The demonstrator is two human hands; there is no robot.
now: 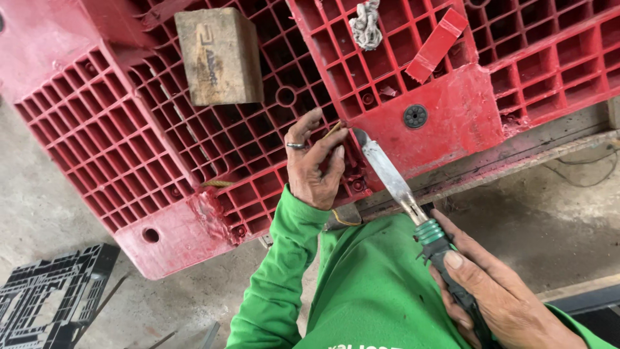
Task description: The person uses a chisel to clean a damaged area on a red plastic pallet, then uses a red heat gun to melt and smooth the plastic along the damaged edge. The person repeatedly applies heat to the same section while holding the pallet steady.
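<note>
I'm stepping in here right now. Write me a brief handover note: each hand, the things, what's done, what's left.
Left hand: pinches a thin rod against the red pallet.
Right hand: grips the tool; its flat metal tip sits at the pallet rib beside the rod.
Wood block, rag and red plastic piece lie on the pallet.
Done: cannot tell.
Left: torn lower corner looks unrepaired.

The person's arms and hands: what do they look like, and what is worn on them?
Both arms are covered by long bright green sleeves of a soft, creased fabric that end at the wrists. The left hand is bare, without a glove, and wears a silver-coloured ring on one finger. The right hand is bare too, with no ring visible. The same green covers the torso.
</note>
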